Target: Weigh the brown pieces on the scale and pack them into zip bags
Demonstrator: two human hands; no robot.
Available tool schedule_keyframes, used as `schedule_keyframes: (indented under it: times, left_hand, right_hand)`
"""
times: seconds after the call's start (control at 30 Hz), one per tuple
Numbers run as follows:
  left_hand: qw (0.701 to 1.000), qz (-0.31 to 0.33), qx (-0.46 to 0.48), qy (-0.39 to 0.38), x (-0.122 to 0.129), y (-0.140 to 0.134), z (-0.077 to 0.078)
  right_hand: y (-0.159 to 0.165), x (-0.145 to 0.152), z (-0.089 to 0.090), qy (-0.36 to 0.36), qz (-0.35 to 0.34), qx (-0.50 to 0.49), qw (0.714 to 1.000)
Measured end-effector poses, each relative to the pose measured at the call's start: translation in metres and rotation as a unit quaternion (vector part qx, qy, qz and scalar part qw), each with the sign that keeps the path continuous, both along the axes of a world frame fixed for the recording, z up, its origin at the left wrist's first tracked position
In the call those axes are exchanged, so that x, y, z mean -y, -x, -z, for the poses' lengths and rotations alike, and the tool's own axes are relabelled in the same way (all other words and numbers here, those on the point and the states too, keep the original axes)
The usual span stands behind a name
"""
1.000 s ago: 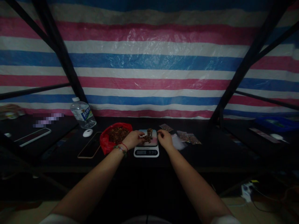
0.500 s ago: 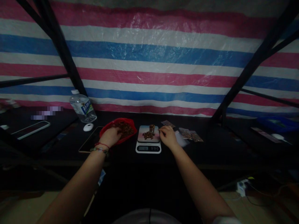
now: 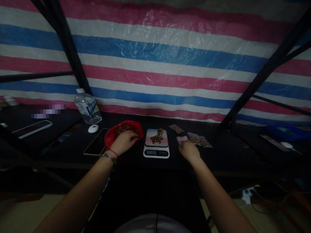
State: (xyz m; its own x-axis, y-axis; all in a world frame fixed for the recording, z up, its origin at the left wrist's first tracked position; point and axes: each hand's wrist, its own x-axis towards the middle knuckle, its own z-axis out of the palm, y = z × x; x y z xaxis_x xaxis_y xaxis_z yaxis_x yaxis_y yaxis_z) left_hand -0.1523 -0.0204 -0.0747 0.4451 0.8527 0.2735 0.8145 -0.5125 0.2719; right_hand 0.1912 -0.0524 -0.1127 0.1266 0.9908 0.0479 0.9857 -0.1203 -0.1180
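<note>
My left hand [image 3: 124, 142] is over the near right side of a red bag-like container [image 3: 110, 137] filled with small brown pieces [image 3: 126, 127]. Its fingers are curled together at the rim; what they hold, if anything, is hidden. A white digital scale [image 3: 156, 152] stands between my hands. On its plate are a loose heap of brown pieces [image 3: 156, 139] and a small clear cup [image 3: 160, 132] with more pieces in it. Right of the scale, my right hand [image 3: 190, 150] has its fingers closed on a clear plastic bag [image 3: 182, 139].
Filled small bags [image 3: 199, 140] lie right of my right hand, and another filled bag [image 3: 176, 128] lies behind it. To the left are a tablet-like dark slab [image 3: 96, 142], a white mouse-shaped object [image 3: 93, 128] and a large plastic bottle [image 3: 87, 108]. Black frame posts [image 3: 243, 100] flank the table.
My right hand has moved from the scale's right edge to the clear plastic bag. My left hand has shifted right, from inside the red container toward its near right rim.
</note>
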Motion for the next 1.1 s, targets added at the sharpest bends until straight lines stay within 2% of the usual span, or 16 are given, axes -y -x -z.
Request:
schedule_keyframes:
  times: [0.07,0.1,0.2,0.33,0.57,0.9,1.1]
  left_hand:
    - [0.997,0.080,0.015,0.017,0.003,-0.020,-0.004]
    - [0.995,0.098,0.017,0.020,0.004,-0.029,-0.007]
    - [0.994,0.101,0.014,0.028,0.001,-0.054,-0.010]
    - [0.996,0.084,-0.003,0.041,-0.011,-0.071,-0.007]
    - [0.991,0.109,0.001,0.076,-0.022,-0.075,0.000]
    - [0.989,0.110,-0.021,0.093,-0.030,-0.075,-0.002]
    - [0.989,0.105,-0.026,0.097,-0.031,-0.076,-0.006]
  right_hand:
    - [0.001,0.001,0.001,0.003,-0.002,-0.003,1.000]
    - [0.001,0.001,0.000,0.001,-0.003,-0.002,1.000]
    - [0.002,0.002,-0.003,-0.005,-0.008,0.007,1.000]
    - [0.001,0.002,-0.005,-0.008,-0.004,0.014,1.000]
    - [0.003,0.001,-0.004,-0.007,0.003,0.009,1.000]
    - [0.000,-0.001,-0.002,-0.053,-0.048,0.027,0.997]
    - [-0.003,0.000,-0.001,-0.020,-0.036,0.012,0.999]
